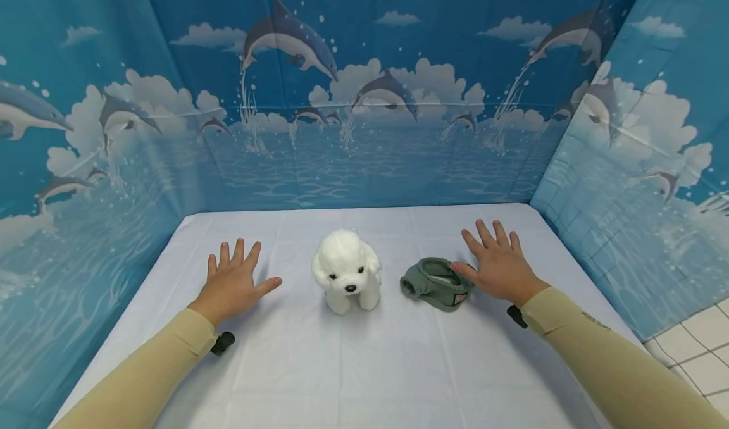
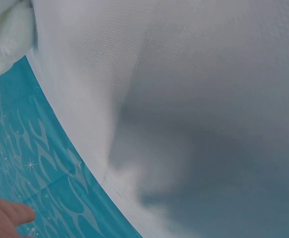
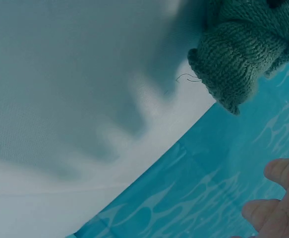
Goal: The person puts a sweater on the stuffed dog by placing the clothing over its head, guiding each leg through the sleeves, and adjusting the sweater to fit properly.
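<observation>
A white plush dog [image 1: 346, 271] stands upright in the middle of the table, facing the head camera. To its right lies a small green knitted garment [image 1: 435, 283] with a round opening and a little label; its knit [image 3: 238, 59] shows close up in the right wrist view. My left hand [image 1: 230, 285] hovers left of the dog with fingers spread, holding nothing. My right hand [image 1: 501, 266] is spread beside the garment, its thumb overlapping the garment's right edge in the head view; whether they touch I cannot tell. Part of the dog [image 2: 13, 37] shows in the left wrist view.
A white cloth covers the table [image 1: 387, 366]. Blue curtains [image 1: 364, 163] printed with dolphins and clouds stand along the back and both sides. Pale floor tiles [image 1: 697, 353] show at the lower right. Dark wrist cameras [image 1: 223, 343] sit under both sleeves.
</observation>
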`<act>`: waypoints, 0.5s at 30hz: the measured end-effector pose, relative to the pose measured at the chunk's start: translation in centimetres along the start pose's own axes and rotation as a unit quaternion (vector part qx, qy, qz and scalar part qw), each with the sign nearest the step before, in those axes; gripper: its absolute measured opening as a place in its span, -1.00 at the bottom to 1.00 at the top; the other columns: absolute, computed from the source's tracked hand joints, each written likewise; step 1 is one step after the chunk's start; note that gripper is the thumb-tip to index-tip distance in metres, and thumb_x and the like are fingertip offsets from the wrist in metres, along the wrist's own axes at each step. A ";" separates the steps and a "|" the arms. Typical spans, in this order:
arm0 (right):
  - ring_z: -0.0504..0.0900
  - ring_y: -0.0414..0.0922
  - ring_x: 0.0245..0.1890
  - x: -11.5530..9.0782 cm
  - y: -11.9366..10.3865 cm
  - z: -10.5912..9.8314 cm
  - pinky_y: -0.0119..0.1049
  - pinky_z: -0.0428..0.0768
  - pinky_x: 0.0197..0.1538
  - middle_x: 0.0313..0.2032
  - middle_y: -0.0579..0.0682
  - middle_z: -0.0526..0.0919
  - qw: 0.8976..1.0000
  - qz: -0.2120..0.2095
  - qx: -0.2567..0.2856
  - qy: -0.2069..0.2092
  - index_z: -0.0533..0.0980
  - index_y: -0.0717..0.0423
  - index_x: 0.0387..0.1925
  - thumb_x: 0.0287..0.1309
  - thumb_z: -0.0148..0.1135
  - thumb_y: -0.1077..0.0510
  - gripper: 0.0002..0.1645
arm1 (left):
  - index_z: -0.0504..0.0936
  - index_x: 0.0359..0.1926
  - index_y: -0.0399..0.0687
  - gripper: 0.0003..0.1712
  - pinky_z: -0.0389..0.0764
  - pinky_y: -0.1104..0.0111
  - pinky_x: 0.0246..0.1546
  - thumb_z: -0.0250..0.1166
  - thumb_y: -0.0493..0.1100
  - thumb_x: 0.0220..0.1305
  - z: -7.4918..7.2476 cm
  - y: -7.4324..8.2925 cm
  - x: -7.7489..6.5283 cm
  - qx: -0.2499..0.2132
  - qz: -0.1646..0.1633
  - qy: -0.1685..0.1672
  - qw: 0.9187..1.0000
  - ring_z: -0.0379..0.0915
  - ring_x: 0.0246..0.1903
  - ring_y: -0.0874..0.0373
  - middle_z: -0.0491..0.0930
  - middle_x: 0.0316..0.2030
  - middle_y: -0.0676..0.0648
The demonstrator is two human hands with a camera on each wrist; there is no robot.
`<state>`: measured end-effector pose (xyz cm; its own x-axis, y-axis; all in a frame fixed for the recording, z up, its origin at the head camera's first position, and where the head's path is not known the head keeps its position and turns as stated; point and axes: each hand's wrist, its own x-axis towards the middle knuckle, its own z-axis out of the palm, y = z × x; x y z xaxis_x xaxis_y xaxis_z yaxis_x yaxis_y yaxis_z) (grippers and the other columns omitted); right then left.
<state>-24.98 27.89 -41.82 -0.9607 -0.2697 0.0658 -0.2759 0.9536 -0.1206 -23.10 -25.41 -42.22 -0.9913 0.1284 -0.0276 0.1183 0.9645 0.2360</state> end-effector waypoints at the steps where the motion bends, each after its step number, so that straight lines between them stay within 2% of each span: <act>1: -0.22 0.56 0.60 0.0 0.0 0.0 0.59 -0.24 0.50 0.63 0.44 -0.10 1.000 0.000 0.000 0.000 0.11 0.18 0.65 0.49 -0.01 -0.47 0.07 | -0.02 0.69 -0.16 0.32 -0.41 -0.50 0.47 0.02 0.69 0.31 0.0 0.0 0.0 0.000 0.000 0.000 1.000 -0.52 0.59 -0.59 -0.25 0.63 -0.51; 6: -0.21 0.56 0.60 -0.2 0.0 -0.2 0.60 -0.21 0.49 0.63 0.44 -0.09 1.000 -0.001 0.009 -0.002 0.11 0.19 0.65 0.49 -0.03 -0.48 0.08 | -0.02 0.69 -0.16 0.31 -0.41 -0.50 0.47 0.02 0.68 0.32 0.0 0.2 0.1 0.001 0.000 -0.002 1.000 -0.51 0.59 -0.60 -0.25 0.63 -0.52; 9: -0.21 0.55 0.60 -0.2 0.1 -0.3 0.58 -0.18 0.51 0.64 0.42 -0.10 0.999 -0.014 0.030 -0.014 0.11 0.16 0.65 0.55 -0.04 -0.40 -0.01 | -0.02 0.69 -0.17 0.30 -0.40 -0.50 0.46 0.03 0.67 0.32 -0.1 0.2 0.0 0.000 0.003 -0.001 1.000 -0.50 0.59 -0.60 -0.24 0.63 -0.52; 11: -0.19 0.53 0.61 -0.2 0.2 -0.4 0.53 -0.15 0.54 0.65 0.38 -0.11 0.998 -0.030 0.047 -0.028 0.12 0.12 0.65 0.61 -0.02 -0.26 -0.14 | -0.02 0.69 -0.17 0.30 -0.40 -0.51 0.46 0.03 0.67 0.32 -0.2 0.2 0.0 -0.001 0.004 0.000 1.000 -0.50 0.59 -0.60 -0.24 0.63 -0.52; 13: -0.15 0.52 0.61 -0.1 0.4 -0.4 0.49 -0.06 0.55 0.66 0.35 -0.07 0.996 -0.052 0.063 -0.044 0.15 0.08 0.65 0.65 0.00 -0.04 -0.29 | -0.03 0.69 -0.17 0.31 -0.41 -0.51 0.46 0.00 0.68 0.33 -0.3 0.1 0.0 0.000 0.005 -0.001 1.000 -0.51 0.59 -0.60 -0.25 0.63 -0.51; 15: -0.10 0.50 0.61 -0.1 0.5 -0.5 0.45 0.05 0.55 0.66 0.30 -0.04 0.993 -0.069 0.072 -0.066 0.18 0.01 0.64 0.62 0.01 0.20 -0.33 | -0.04 0.69 -0.17 0.32 -0.41 -0.51 0.46 -0.01 0.69 0.32 -0.3 0.1 0.0 0.000 0.006 -0.001 1.000 -0.51 0.59 -0.60 -0.25 0.63 -0.51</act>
<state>-25.00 28.44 -41.43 -0.9068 -0.4200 -0.0371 -0.3968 0.8799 -0.2614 -23.06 -25.41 -41.88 -0.9898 0.1399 -0.0268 0.1297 0.9629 0.2366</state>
